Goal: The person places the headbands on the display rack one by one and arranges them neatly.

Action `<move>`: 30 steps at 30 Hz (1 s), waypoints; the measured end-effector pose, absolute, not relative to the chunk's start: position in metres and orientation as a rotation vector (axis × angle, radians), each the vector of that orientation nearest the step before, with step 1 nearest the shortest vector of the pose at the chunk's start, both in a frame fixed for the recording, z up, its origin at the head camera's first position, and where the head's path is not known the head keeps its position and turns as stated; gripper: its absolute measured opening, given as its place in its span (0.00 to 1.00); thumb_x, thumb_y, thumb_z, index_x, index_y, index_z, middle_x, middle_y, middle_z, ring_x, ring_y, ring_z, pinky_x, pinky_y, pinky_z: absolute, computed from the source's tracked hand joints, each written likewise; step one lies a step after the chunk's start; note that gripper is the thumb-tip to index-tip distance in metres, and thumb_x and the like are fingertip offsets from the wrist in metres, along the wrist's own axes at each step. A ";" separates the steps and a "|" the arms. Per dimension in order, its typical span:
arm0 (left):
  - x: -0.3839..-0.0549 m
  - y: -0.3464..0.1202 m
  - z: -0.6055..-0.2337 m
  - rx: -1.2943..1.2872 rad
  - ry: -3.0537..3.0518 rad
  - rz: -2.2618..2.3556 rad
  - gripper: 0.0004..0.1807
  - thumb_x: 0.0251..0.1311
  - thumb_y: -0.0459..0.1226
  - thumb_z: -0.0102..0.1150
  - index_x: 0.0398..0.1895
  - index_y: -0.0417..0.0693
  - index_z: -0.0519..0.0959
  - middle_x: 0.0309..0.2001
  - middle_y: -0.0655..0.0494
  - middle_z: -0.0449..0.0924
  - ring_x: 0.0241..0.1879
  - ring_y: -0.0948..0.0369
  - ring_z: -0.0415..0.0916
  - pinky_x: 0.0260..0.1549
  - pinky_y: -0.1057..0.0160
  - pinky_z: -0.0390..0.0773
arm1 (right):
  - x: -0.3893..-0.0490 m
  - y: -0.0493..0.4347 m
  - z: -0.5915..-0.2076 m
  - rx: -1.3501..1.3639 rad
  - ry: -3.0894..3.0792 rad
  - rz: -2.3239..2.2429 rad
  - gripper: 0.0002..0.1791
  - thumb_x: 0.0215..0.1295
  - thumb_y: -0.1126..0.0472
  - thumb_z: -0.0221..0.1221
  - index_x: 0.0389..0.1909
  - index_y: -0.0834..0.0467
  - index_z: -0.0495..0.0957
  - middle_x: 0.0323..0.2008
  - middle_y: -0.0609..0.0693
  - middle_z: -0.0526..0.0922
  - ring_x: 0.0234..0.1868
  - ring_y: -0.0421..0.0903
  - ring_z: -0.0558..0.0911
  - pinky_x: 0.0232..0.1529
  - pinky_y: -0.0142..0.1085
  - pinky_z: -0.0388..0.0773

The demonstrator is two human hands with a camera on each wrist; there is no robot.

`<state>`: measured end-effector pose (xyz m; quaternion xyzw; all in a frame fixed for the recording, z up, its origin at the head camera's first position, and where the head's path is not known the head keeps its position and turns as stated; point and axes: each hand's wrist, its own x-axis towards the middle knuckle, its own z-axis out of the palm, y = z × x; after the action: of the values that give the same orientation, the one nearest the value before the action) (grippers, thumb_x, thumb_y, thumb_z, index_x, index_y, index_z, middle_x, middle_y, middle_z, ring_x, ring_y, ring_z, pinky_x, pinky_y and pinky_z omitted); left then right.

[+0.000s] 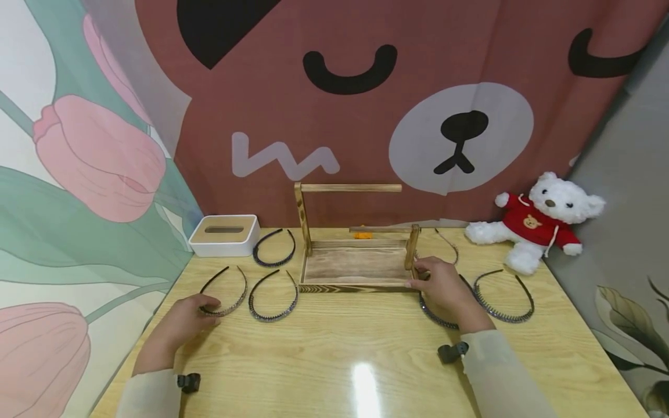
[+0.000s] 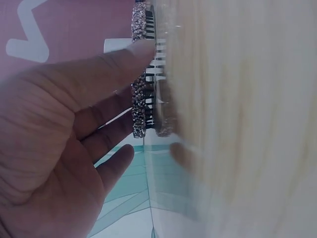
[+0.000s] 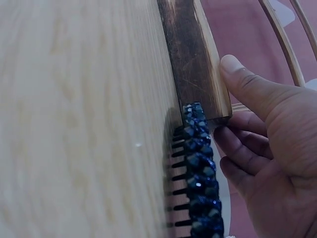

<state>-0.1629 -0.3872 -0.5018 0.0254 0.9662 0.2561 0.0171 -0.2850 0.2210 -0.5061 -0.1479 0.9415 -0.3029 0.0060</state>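
My left hand (image 1: 183, 322) is at the near-left headband (image 1: 231, 309), its thumb and fingers about the rounded front part. In the left wrist view this headband (image 2: 138, 116) shows a glittery band with dark teeth, the thumb crossing it and fingers behind. At the table's middle stands a wooden rack (image 1: 355, 288) with a shallow tray base and two horizontal bars at different heights. My right hand (image 1: 446, 284) grips its right end, the thumb at the front corner and fingers around the side. Just below that corner lies a dark blue beaded headband (image 3: 200, 183), partly hidden by the hand in the head view.
Two more headbands lie left of the rack, including a dark one (image 1: 273, 318); another toothed one (image 1: 504, 316) lies far right. A thin headband (image 1: 455, 251) is behind my right hand. A tissue box (image 1: 225, 247) and a white teddy bear (image 1: 543, 220) stand at the back.
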 end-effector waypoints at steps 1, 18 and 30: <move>-0.163 -0.387 -0.502 0.086 3.003 0.793 0.19 0.64 0.35 0.78 0.56 0.37 0.88 0.53 0.41 0.90 0.57 0.38 0.85 0.59 0.36 0.85 | -0.285 0.221 -0.506 -0.466 2.949 -0.942 0.36 0.71 0.45 0.74 0.72 0.62 0.80 0.67 0.63 0.83 0.65 0.63 0.84 0.63 0.63 0.83; -0.162 -0.383 -0.500 0.117 3.038 0.727 0.06 0.71 0.29 0.69 0.45 0.45 0.91 0.48 0.46 0.90 0.51 0.44 0.87 0.51 0.40 0.88 | -0.282 0.217 -0.505 -0.499 2.959 -0.939 0.36 0.72 0.47 0.73 0.72 0.64 0.79 0.71 0.66 0.79 0.65 0.64 0.84 0.64 0.62 0.83; -0.156 -0.373 -0.461 -0.072 3.106 1.142 0.18 0.84 0.43 0.58 0.61 0.37 0.84 0.49 0.44 0.91 0.46 0.57 0.87 0.41 0.63 0.87 | -0.283 0.219 -0.506 -0.508 2.981 -0.897 0.34 0.72 0.48 0.73 0.71 0.63 0.80 0.71 0.67 0.79 0.66 0.66 0.83 0.65 0.64 0.82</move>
<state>-0.1564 -0.3735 -0.4606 -0.0218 0.9350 0.3439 -0.0841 -0.2826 0.2189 -0.5058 -0.1609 0.9451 -0.2844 -0.0066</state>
